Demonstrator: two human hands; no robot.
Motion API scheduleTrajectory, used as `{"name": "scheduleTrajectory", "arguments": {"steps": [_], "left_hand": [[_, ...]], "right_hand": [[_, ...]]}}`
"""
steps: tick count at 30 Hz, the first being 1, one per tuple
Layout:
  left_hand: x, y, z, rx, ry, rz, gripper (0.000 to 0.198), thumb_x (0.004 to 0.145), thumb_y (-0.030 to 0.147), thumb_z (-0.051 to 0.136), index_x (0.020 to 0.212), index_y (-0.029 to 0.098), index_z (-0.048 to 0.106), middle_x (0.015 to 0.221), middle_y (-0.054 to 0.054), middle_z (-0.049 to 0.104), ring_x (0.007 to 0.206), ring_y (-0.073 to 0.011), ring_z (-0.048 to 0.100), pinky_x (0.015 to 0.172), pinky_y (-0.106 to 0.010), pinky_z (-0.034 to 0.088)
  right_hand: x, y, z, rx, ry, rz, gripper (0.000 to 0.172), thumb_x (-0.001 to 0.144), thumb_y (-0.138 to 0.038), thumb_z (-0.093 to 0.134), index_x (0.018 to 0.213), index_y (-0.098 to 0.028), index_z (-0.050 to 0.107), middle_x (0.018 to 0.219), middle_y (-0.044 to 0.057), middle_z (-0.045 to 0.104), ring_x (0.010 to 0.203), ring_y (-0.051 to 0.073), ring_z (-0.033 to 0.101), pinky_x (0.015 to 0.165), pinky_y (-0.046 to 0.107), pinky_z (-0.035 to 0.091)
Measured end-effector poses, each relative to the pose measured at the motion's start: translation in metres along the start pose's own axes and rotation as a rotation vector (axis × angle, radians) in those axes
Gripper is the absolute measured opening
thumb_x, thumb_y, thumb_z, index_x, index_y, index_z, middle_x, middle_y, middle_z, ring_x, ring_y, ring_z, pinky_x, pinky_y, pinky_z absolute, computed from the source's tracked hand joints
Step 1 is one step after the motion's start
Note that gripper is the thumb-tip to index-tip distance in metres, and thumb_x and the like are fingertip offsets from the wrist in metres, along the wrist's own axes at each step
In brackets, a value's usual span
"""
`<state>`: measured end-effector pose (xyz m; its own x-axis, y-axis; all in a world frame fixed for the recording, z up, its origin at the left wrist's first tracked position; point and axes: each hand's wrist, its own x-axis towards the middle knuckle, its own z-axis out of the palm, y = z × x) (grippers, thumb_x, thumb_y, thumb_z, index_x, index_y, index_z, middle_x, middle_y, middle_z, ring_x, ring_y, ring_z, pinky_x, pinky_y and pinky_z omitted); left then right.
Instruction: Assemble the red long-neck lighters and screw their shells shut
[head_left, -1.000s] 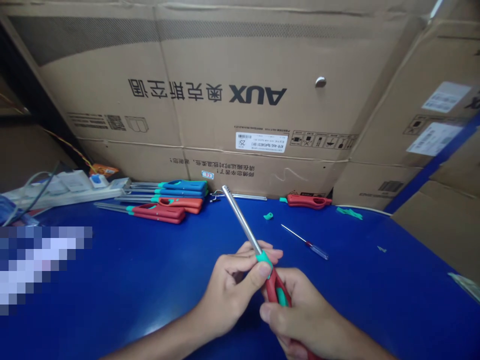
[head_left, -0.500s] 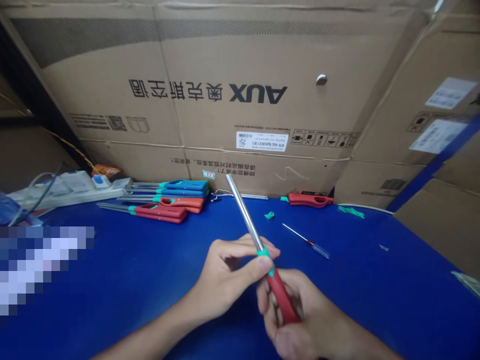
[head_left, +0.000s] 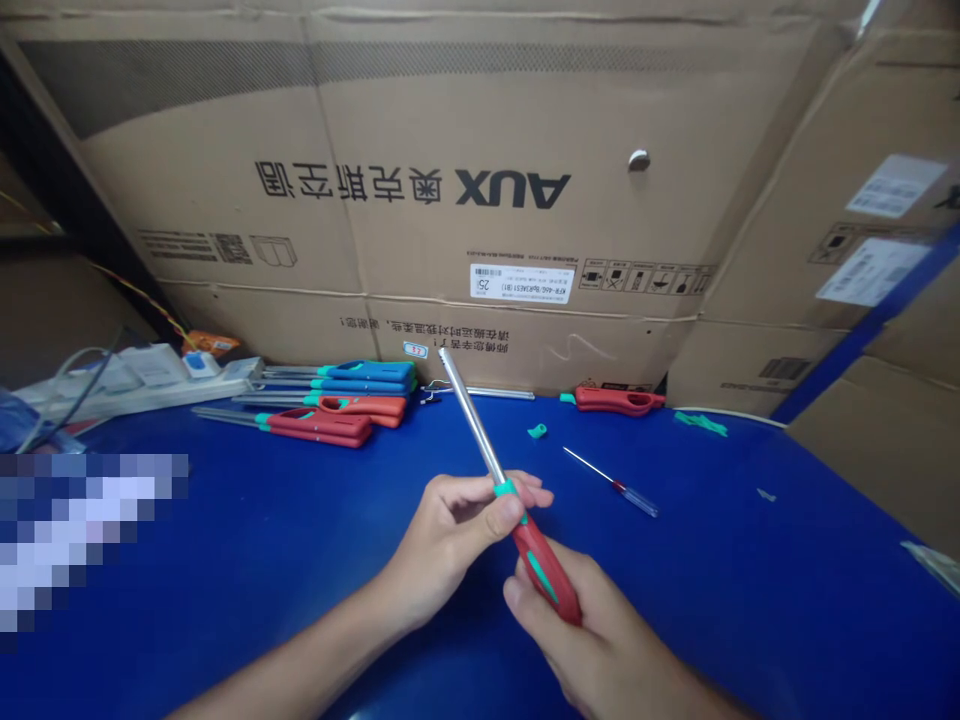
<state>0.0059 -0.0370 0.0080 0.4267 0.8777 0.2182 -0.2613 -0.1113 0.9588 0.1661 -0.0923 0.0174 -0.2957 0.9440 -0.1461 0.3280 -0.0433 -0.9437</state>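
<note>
A red gas lighter (head_left: 551, 575) with a green collar and a long metal tube is held between both hands, its tube pointing up and to the left. My left hand (head_left: 450, 540) pinches the green collar, thumb on top, the other fingers behind it. Around the red handle, near its rear end, my right hand (head_left: 592, 640) is closed; a green strip shows on the handle's upper face. To the right of the hands, a screwdriver (head_left: 619, 487) with a clear handle lies on the blue table (head_left: 750, 600). Beyond the hands sits a small green piece (head_left: 537, 431).
Blue lighters (head_left: 367, 375), orange lighters (head_left: 382, 408) and red lighters (head_left: 322, 428) lie stacked at the back left, beside a white power strip (head_left: 150, 390). A red lighter body (head_left: 615, 401) and green pieces (head_left: 701, 423) lie back right. Cardboard (head_left: 450, 100) walls the rear.
The lighter has rolled in the hands, so the green strip on its handle now shows. Both hands and lighter have shifted slightly left, and my right hand's grip has turned.
</note>
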Motion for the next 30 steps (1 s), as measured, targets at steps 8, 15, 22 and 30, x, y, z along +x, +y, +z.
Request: {"name": "scheduleTrajectory", "arguments": {"steps": [8, 15, 22, 30], "left_hand": [[0.000, -0.005, -0.001, 0.030, -0.065, -0.031, 0.029, 0.090, 0.048, 0.065, 0.097, 0.023, 0.079, 0.115, -0.008, 0.075, 0.130, -0.0262, 0.054, 0.105, -0.034, 0.044], [0.003, -0.003, -0.006, -0.061, -0.184, -0.056, 0.028, 0.093, 0.047, 0.061, 0.098, 0.023, 0.075, 0.118, -0.007, 0.074, 0.138, -0.0240, 0.047, 0.109, -0.036, 0.040], [0.006, -0.011, 0.000, -0.266, -0.133, -0.237, 0.041, 0.082, 0.056, 0.072, 0.091, 0.016, 0.071, 0.096, -0.012, 0.078, 0.090, -0.0228, 0.072, 0.088, -0.035, 0.052], [0.020, -0.004, -0.010, -0.293, 0.194, -0.158, 0.040, 0.075, 0.047, 0.081, 0.089, 0.012, 0.068, 0.075, -0.006, 0.074, 0.064, -0.0156, 0.067, 0.067, -0.027, 0.052]], "right_hand": [[-0.007, 0.000, 0.004, -0.246, 0.128, 0.010, 0.023, 0.090, -0.039, 0.049, 0.099, -0.023, 0.064, 0.074, 0.002, 0.064, 0.074, 0.021, 0.058, 0.068, 0.031, 0.041], [-0.006, -0.007, 0.003, -0.011, 0.010, 0.022, 0.019, 0.091, -0.038, 0.054, 0.091, -0.020, 0.061, 0.054, -0.007, 0.043, 0.050, 0.011, 0.042, 0.053, 0.025, 0.033], [0.001, 0.005, 0.002, 0.182, -0.112, 0.280, 0.031, 0.091, -0.050, 0.055, 0.099, -0.020, 0.050, 0.043, -0.014, 0.034, 0.032, 0.008, 0.031, 0.036, 0.021, 0.029], [0.012, 0.009, -0.009, 0.146, -0.107, 0.069, 0.024, 0.088, -0.030, 0.061, 0.107, -0.019, 0.051, 0.072, -0.005, 0.059, 0.052, 0.009, 0.057, 0.056, 0.023, 0.048]]}}
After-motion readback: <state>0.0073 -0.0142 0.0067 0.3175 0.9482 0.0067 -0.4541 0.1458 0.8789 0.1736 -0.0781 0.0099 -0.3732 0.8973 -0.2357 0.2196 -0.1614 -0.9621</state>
